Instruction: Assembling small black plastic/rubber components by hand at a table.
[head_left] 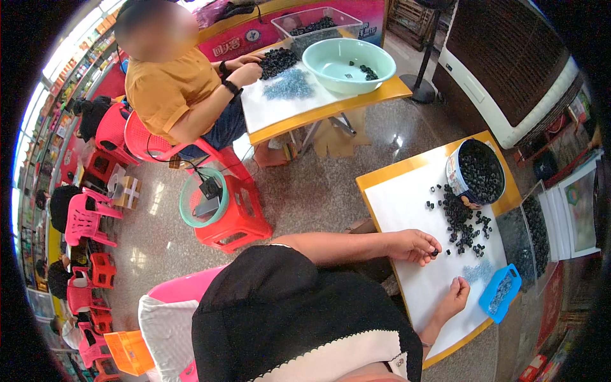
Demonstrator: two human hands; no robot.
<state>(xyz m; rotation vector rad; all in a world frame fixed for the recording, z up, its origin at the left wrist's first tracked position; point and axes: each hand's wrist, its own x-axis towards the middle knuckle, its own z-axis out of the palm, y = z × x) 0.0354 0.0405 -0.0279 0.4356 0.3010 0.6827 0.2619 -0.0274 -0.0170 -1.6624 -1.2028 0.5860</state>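
Note:
My left hand (414, 247) reaches over the white-topped table (407, 210) and pinches a small black plastic piece (435, 253) between thumb and fingertips. Closer to the table's near side, my right hand (453, 298) is closed, its fingertips pressed together; whatever it holds is too small to make out. Beyond my left hand lies a loose pile of black pieces (459, 219). Small clear-blue bits (478, 272) are spread just beyond my right hand. A blue scoop-shaped tray (500, 294) holding more such bits sits at the table's right edge.
A bucket (453, 175) full of black pieces stands at the table's far corner. At another table (254, 108), a person in a yellow shirt (167, 95) handles black pieces beside a pale green basin (349, 60). A red stool (235, 219) stands between; an air cooler (503, 70) is at upper right.

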